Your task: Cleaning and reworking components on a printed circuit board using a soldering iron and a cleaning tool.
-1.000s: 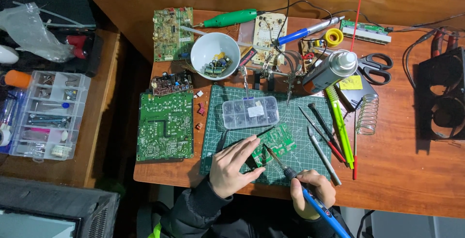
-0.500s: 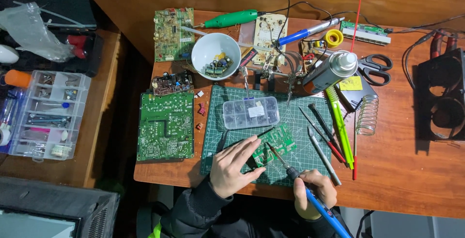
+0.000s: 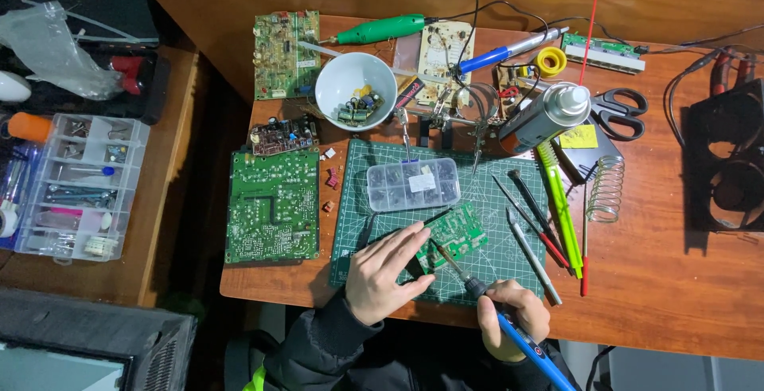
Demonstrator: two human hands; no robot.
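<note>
**Small green circuit board held flat for soldering**

Head view. Small green circuit board point(image 3: 455, 240) lies on the green cutting mat point(image 3: 509, 279), near the front edge of the wooden table point(image 3: 676, 279). Left hand point(image 3: 387, 273) rests spread on the mat, fingertips pressing the board's near-left edge; it grips nothing. Right hand point(image 3: 516, 321) is closed around a blue-handled soldering iron point(image 3: 485, 299), whose tip meets the board's near side. A clear compartment box point(image 3: 413, 185) sits just behind the board; a larger green board point(image 3: 273, 205) lies to the left, a white bowl point(image 3: 356, 91) of components further back. Judged light, stiff and thin, with fragile parts; best steadied by bare edges.
</note>
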